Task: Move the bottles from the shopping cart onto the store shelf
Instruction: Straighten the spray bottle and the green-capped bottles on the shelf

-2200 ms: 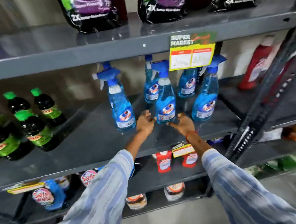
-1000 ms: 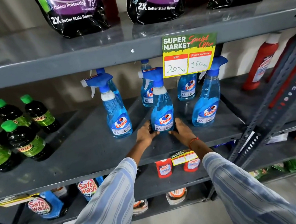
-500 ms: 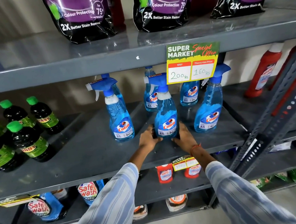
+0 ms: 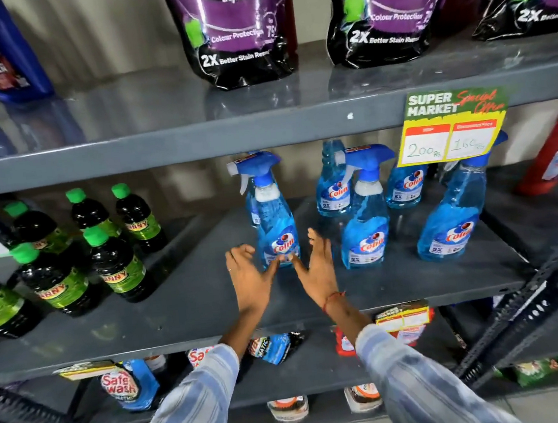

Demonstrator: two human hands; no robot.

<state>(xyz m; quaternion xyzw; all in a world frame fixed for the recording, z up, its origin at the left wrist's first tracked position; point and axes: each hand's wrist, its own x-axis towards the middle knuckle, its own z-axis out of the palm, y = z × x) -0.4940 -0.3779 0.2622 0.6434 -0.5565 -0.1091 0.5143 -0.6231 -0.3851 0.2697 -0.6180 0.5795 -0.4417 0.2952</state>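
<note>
Both hands open, holding nothing: left hand (image 4: pixel 248 280) & right hand (image 4: pixel 318 267) flanked the base of the leftmost front spray bottle (image 4: pixel 276 227), upright on the middle shelf (image 4: pixel 178 311). Best approach, imo: nudge base only, avoid trigger head, line up w/ neighbours.

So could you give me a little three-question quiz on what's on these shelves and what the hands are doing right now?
1. True or false: the left hand and right hand are both open, flanking the leftmost front blue plastic Colin spray bottle.
2. What colour are the caps on the dark round bottles at the left of the grey metal middle shelf?
3. The yellow-and-green price card shows which discounted price? A) 200 B) 160 C) 75

Key: 1 true; 2 green; 3 B.
</note>
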